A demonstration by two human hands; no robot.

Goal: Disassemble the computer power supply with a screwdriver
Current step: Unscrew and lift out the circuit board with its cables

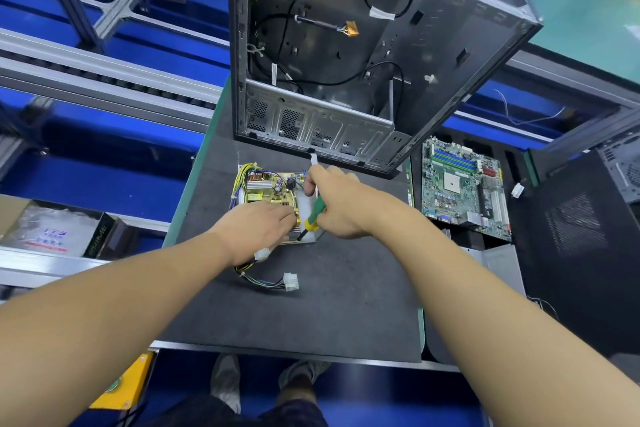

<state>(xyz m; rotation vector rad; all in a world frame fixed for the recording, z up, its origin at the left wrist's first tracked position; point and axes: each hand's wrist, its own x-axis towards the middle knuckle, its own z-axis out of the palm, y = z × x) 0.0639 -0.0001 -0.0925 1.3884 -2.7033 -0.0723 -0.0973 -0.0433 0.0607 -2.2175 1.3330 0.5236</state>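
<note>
The opened power supply (pixel 270 191) lies on the dark mat, its yellow circuit board and coloured wires exposed inside a metal tray. My left hand (pixel 258 229) rests on the near part of the board, fingers curled down onto its edge. My right hand (pixel 337 203) grips a green and yellow screwdriver (pixel 313 217), which lies slanted in the palm over the tray's right side; the fingertips reach to the far right corner of the unit. A wire bundle with white connectors (pixel 290 281) trails toward me from the supply.
An empty grey computer case (pixel 363 55) stands open just behind the supply. A green motherboard (pixel 465 187) lies to the right, beside a black case panel (pixel 581 243). Blue conveyor rails run at the left. The mat (pixel 329 315) continues toward me.
</note>
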